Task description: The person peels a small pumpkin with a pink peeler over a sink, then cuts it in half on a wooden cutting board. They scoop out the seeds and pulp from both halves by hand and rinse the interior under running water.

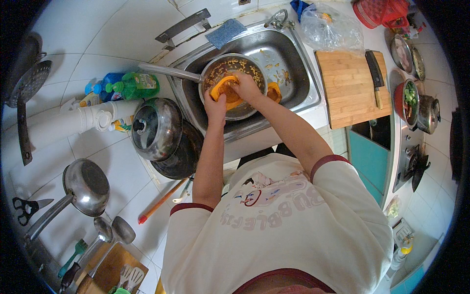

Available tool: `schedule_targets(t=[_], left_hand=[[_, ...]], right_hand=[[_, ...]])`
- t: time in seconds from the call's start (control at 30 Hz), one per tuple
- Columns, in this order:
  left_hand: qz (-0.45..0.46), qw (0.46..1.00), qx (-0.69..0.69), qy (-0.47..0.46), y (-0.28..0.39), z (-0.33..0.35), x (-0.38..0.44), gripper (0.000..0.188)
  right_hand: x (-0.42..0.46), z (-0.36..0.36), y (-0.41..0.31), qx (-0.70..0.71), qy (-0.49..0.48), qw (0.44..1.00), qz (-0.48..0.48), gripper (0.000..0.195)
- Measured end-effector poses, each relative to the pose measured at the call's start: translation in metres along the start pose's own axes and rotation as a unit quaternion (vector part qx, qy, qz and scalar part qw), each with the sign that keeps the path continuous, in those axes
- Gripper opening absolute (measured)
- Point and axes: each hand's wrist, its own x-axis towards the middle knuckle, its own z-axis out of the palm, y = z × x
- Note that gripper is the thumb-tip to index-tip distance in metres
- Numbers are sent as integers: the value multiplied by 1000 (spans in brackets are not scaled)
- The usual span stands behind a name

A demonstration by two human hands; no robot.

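Observation:
My left hand [216,106] grips the lower left side of an orange piece of pumpkin [221,88]. The fingers of my right hand [245,87] rest inside its hollow. Both hands are above a metal pan [235,117] that holds liquid and many floating seeds, its long handle [170,71] pointing left. The pan sits in a stainless steel sink [304,86]. Another pumpkin piece [273,92] lies in the sink just right of the pan, partly hidden by my right forearm. Scraps and seeds are scattered on the sink's floor.
A faucet [281,20] stands at the sink's back edge near a blue cloth [226,33]. Right of the sink, a cleaver [374,73] lies on a wooden cutting board [341,88], with a plastic bag [330,31] behind. Lidded cookware [158,128] and soap bottles [141,85] stand left.

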Motion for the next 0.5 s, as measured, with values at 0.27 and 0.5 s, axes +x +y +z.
schedule_targets(t=[0.27, 0.5], left_hand=[[15, 1000, 21, 3, -10, -1, 6, 45], [-12, 1000, -1, -3, -1, 6, 2, 47]], right_hand=[[8, -17, -10, -101, -118, 988, 15, 32], [5, -12, 3, -93, -74, 993, -25, 36]])
